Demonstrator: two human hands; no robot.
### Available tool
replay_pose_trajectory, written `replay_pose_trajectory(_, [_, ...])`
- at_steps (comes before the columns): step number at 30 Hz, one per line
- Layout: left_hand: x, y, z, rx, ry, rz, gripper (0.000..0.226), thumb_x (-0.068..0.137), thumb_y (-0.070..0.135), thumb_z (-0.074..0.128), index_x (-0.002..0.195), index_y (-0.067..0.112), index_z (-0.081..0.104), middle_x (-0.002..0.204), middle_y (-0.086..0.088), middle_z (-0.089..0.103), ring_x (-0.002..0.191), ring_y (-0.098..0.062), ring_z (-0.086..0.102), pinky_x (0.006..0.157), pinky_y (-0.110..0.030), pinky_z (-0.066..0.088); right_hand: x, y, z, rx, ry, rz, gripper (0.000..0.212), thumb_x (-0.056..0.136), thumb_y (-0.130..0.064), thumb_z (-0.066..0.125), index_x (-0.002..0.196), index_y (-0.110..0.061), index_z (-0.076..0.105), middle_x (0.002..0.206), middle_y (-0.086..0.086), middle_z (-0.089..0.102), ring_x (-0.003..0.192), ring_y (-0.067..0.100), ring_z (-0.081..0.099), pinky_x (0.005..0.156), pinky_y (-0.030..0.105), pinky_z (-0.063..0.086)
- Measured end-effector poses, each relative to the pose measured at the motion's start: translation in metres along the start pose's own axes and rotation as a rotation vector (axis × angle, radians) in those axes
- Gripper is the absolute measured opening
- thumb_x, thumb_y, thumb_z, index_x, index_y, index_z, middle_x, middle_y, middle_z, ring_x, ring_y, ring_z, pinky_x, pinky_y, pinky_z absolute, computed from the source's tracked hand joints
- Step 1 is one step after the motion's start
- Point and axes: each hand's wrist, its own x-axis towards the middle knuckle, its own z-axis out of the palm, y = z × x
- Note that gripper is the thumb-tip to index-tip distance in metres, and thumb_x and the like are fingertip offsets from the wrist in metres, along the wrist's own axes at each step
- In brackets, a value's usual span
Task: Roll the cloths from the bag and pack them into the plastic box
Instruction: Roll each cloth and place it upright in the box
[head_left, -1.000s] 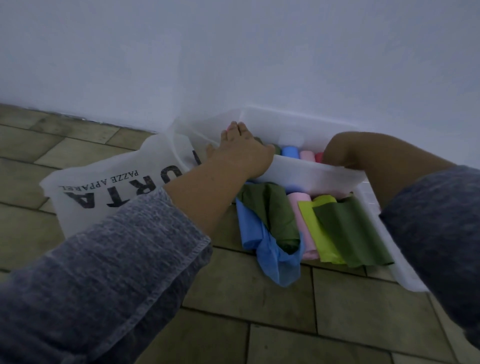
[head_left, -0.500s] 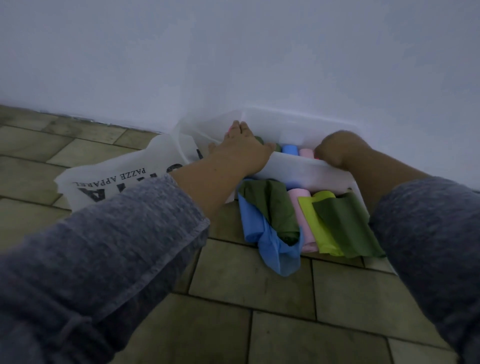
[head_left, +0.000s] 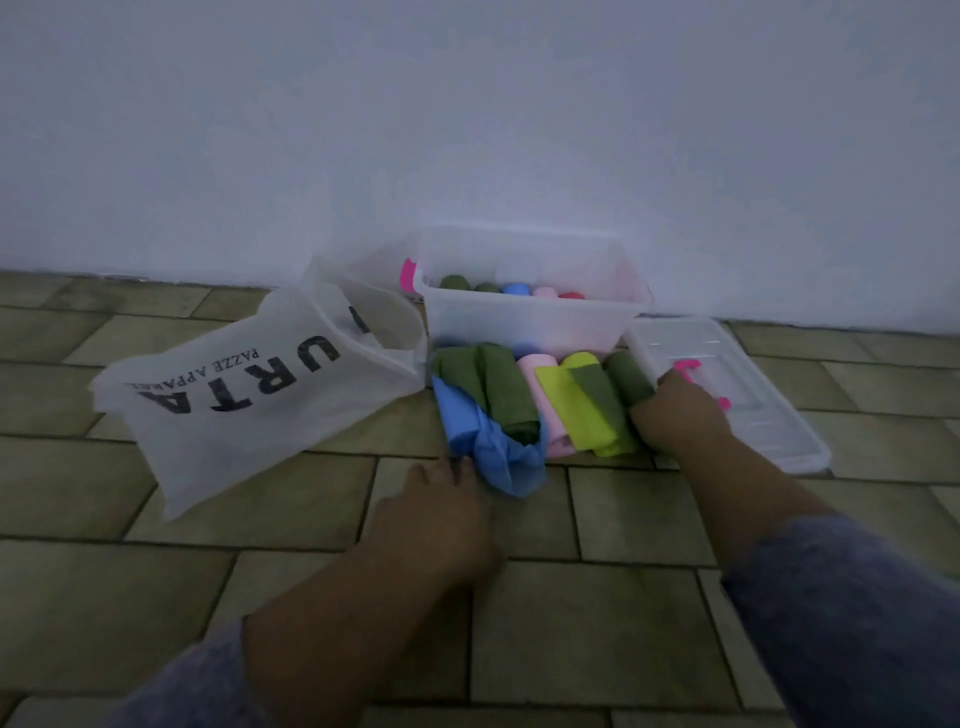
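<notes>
While the left hand (head_left: 441, 514) sits low on the tiled floor (head_left: 623, 597) with its fingertips right at the crumpled near end of the blue cloth (head_left: 488, 447) (too blurry to say if it's pinching or just touching), the right hand (head_left: 675, 415) has its fingers curled down over the near end of the dark green roll (head_left: 626, 376). Between the two hands there's an olive green cloth (head_left: 498, 389), a pink roll (head_left: 540, 374) and a lime cloth (head_left: 571, 410), and just past those is the clear plastic box (head_left: 530, 327) with rolled cloths (head_left: 514, 288) lined up inside. Out past the left hand lies the white bag (head_left: 249, 395), and the box lid (head_left: 769, 415) is right against the far side of the right hand.
</notes>
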Motion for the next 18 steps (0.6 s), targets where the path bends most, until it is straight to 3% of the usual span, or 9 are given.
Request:
replay_pose_trajectory(4, [0.001,0.0,0.005,0.058,-0.044,-0.015,0.098,0.077,0.057,0.055,0.149,0.02,0.0,0.156,-0.01,0.003,0.142,-0.033,0.008,0.11,-0.049,0.027,-0.005,0.002,-0.008,-0.005,-0.114,0.049,0.042,0.077,-0.03,0.063,0.109,-0.004,0.057,0.108,0.015,0.063,0.099,0.032,0.06,0.076,0.032,0.047])
replay_pose_trajectory(7, [0.002,0.001,0.002,0.105,-0.078,-0.018,0.102,0.075,0.063,0.056,0.149,0.022,-0.001,0.158,-0.008,-0.001,0.143,-0.033,0.005,0.111,-0.048,0.022,-0.008,0.012,-0.013,0.197,-0.146,0.15,0.049,0.077,-0.034,0.07,0.111,-0.002,0.055,0.09,0.013,0.06,0.079,0.028,0.06,0.06,0.029,0.048])
replay_pose_trajectory(8, [0.002,0.001,0.001,0.119,-0.076,-0.016,0.104,0.074,0.065,0.056,0.149,0.023,-0.001,0.158,-0.007,-0.002,0.144,-0.033,0.005,0.111,-0.047,0.021,-0.008,0.016,-0.014,0.33,-0.149,0.192,0.048,0.077,-0.032,0.07,0.11,0.0,0.054,0.09,0.014,0.059,0.079,0.029,0.06,0.059,0.032,0.05])
replay_pose_trajectory(11, [0.001,0.0,-0.001,0.136,-0.033,-0.002,0.103,0.072,0.068,0.056,0.149,0.026,0.003,0.158,-0.005,0.0,0.143,-0.031,0.009,0.11,-0.046,0.024,-0.011,0.021,-0.027,0.812,-0.145,0.28,0.043,0.073,-0.02,0.071,0.107,0.002,0.055,0.104,0.021,0.062,0.093,0.038,0.062,0.081,0.049,0.056])
replay_pose_trajectory(14, [-0.002,-0.004,-0.001,0.143,0.011,0.003,0.101,0.071,0.071,0.054,0.149,0.026,0.008,0.158,-0.004,0.005,0.142,-0.028,0.013,0.108,-0.046,0.026,-0.028,0.008,-0.044,0.826,0.081,0.079,0.036,0.069,-0.021,0.069,0.099,-0.004,0.058,0.091,0.01,0.064,0.081,0.027,0.062,0.072,0.044,0.056])
replay_pose_trajectory(16, [-0.003,-0.005,0.0,0.141,0.049,0.017,0.1,0.069,0.073,0.053,0.148,0.027,0.011,0.156,-0.004,0.011,0.14,-0.027,0.018,0.106,-0.045,0.029,-0.052,-0.007,-0.048,0.692,0.351,-0.171,0.036,0.064,-0.026,0.068,0.096,-0.02,0.052,0.082,-0.007,0.057,0.074,0.016,0.057,0.063,0.032,0.048])
replay_pose_trajectory(18, [-0.005,-0.01,0.001,0.14,0.061,0.03,0.099,0.068,0.075,0.051,0.147,0.028,0.016,0.155,-0.003,0.016,0.139,-0.026,0.022,0.105,-0.045,0.031,-0.079,-0.019,-0.042,0.518,0.535,-0.444,0.042,0.061,-0.019,0.069,0.1,-0.022,0.054,0.085,-0.005,0.056,0.076,0.017,0.054,0.064,0.03,0.042])
